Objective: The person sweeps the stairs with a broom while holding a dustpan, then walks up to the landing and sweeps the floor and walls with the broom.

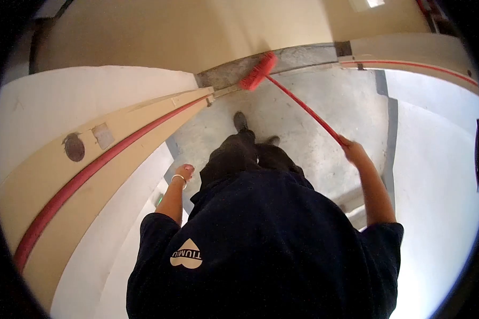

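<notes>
My right hand (352,150) is closed round the end of the long red handle of a broom (306,108). The handle slants up and left to the red bristle head (258,72), which rests at the doorway threshold (298,57). My left hand (185,171), with a light bracelet at the wrist, hangs at my left side near the door frame. Its fingers look curled, but they are too small and blurred to tell whether they hold anything.
A cream door frame with a red strip (117,159) runs along the left, another (410,64) at the upper right. Grey concrete floor (324,90) lies round my dark shoes (240,121). White walls stand on both sides, and a tan surface extends beyond the threshold.
</notes>
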{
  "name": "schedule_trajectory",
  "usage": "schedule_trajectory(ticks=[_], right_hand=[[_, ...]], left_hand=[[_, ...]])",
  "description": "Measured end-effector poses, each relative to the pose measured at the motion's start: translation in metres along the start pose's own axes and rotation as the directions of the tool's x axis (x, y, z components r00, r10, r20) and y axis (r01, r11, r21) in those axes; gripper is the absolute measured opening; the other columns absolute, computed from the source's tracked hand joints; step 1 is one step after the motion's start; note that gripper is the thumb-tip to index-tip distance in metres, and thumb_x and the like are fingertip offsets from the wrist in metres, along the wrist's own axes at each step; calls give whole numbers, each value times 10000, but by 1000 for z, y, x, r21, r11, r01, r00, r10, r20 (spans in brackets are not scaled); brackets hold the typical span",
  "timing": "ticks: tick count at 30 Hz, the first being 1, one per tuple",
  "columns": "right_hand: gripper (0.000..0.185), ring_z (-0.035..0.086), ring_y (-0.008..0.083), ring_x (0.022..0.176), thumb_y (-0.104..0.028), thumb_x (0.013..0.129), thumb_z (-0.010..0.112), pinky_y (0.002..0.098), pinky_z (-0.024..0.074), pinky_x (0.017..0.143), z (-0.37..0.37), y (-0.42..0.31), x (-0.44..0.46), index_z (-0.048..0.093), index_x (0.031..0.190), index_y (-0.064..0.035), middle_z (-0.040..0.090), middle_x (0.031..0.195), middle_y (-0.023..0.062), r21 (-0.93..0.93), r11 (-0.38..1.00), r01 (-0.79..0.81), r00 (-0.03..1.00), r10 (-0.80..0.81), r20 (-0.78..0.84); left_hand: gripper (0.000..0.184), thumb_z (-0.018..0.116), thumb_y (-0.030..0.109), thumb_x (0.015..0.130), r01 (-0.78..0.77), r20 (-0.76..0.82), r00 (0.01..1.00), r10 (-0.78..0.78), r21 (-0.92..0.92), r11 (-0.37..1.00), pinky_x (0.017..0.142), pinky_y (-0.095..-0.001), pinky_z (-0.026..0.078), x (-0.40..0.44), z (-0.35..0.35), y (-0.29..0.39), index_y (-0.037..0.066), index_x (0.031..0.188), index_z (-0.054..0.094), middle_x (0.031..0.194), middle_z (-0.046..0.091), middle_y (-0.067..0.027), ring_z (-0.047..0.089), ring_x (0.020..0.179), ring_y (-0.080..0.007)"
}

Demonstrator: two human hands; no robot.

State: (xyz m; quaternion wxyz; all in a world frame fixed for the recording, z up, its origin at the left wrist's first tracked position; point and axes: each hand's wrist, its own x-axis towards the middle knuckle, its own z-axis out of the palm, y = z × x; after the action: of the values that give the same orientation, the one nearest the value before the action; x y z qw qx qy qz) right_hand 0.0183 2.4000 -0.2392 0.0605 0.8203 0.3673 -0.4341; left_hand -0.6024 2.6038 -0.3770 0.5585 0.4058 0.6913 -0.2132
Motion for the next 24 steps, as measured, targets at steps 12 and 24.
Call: schedule_trajectory(ticks=[12,24], right_hand=[[320,578,308,922,-150,855,487,348,432,806,0,60,-210,526,1172,-135,592,1006,194,274,932,-237,970,243,11],[330,577,327,886,-288,842,491,396,453,760,137,41,-43,521,1169,-255,603,982,148,336,936,-106,992,123,-29]], left_hand=[[214,502,263,815,-79,79,994,71,101,992,485,-285,427,7,7,52,111,947,573,725,573,-28,545,581,-152],[290,557,304,765,-137,-17,989,149,308,941,483,-303,450,-3,37,112,77,940,603,720,595,-52,559,561,-158]])
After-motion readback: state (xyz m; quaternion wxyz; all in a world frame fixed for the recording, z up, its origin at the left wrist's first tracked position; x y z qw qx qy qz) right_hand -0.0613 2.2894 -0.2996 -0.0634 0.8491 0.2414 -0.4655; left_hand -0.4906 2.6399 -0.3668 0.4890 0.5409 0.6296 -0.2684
